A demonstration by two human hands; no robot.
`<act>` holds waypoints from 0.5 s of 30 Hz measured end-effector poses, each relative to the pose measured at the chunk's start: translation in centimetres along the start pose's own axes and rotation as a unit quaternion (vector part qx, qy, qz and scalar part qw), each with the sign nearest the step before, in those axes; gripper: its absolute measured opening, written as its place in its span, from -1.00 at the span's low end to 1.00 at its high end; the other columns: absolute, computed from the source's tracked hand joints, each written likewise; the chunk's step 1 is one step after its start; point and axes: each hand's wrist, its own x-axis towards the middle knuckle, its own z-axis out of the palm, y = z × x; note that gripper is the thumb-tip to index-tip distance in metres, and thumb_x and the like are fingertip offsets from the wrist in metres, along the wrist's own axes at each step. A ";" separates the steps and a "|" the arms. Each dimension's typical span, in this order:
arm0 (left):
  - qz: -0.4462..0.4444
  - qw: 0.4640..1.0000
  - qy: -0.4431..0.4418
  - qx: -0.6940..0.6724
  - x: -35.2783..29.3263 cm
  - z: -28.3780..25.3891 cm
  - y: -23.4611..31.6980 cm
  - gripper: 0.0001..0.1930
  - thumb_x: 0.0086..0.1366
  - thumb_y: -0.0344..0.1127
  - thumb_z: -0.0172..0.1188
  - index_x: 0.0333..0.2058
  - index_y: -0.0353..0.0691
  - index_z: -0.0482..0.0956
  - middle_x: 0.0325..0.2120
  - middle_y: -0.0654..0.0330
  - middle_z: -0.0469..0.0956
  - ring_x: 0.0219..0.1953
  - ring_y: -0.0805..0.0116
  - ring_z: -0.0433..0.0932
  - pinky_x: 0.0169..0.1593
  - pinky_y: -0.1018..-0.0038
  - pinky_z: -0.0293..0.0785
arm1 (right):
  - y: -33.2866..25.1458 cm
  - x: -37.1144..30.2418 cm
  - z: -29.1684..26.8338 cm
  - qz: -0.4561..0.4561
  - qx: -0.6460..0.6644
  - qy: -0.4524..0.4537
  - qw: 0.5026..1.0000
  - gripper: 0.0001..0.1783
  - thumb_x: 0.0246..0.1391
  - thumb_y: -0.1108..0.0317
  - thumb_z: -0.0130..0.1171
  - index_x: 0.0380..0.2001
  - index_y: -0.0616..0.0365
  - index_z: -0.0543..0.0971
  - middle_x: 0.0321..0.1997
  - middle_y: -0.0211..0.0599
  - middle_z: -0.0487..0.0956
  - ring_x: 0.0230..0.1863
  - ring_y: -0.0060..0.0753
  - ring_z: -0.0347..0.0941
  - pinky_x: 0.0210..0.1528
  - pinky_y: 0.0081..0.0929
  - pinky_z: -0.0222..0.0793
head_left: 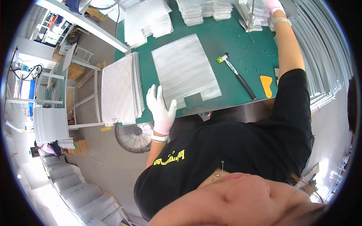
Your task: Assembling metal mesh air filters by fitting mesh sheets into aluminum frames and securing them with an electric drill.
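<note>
My left hand (161, 107), in a white glove with a pink cuff, is open with its fingers spread. It is at the near left corner of a silvery, finely textured sheet (184, 64) with a notch in its near edge. Whether the fingertips touch the sheet I cannot tell. At the far right, my right hand (274, 5) reaches to the top rim of the view, by a stack of similar clear pieces (258, 24). Its glove is partly cut off and its fingers are hidden.
A mallet (237, 75) and an orange scraper (266, 86) lie on the green table (237, 41). Sheet stacks (120, 88) stand at left, others (147, 22) at the back. Long grey strips (320, 49) pile up at right. A floor fan (135, 136) is below the table's left corner.
</note>
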 end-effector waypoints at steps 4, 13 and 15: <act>-0.028 0.999 0.003 -0.035 -1.2 0.7 -0.7 -0.21 0.14 -0.25 0.35 0.32 -0.30 0.27 0.34 -0.17 0.18 0.38 -0.20 0.12 0.41 -0.01 0.02 | 2.0 0.1 -0.8 0.019 0.087 0.113 0.990 -0.31 0.11 -0.09 0.26 0.05 0.34 0.58 0.04 0.12 0.63 0.14 0.05 0.53 0.19 -0.24 0.39; -0.011 0.996 0.011 -0.093 0.0 0.6 0.8 -0.28 0.20 -0.26 0.31 0.31 -0.30 0.29 0.32 -0.15 0.22 0.37 -0.15 0.17 0.41 0.07 0.07 | 2.8 -0.9 -1.9 -0.007 0.459 0.373 0.806 -0.37 0.02 0.13 0.45 0.03 0.38 0.56 0.02 0.04 0.64 0.07 -0.14 0.55 0.17 -0.36 0.40; 0.011 0.988 -0.009 -0.153 1.1 1.3 1.4 -0.36 0.25 -0.25 0.27 0.27 -0.32 0.34 0.28 -0.13 0.29 0.34 -0.12 0.24 0.40 0.10 0.12 | 3.3 -1.8 -0.5 -0.128 0.530 0.436 0.716 -0.26 -0.03 0.29 0.50 0.18 0.39 0.44 0.13 -0.02 0.58 0.17 -0.26 0.48 0.25 -0.37 0.35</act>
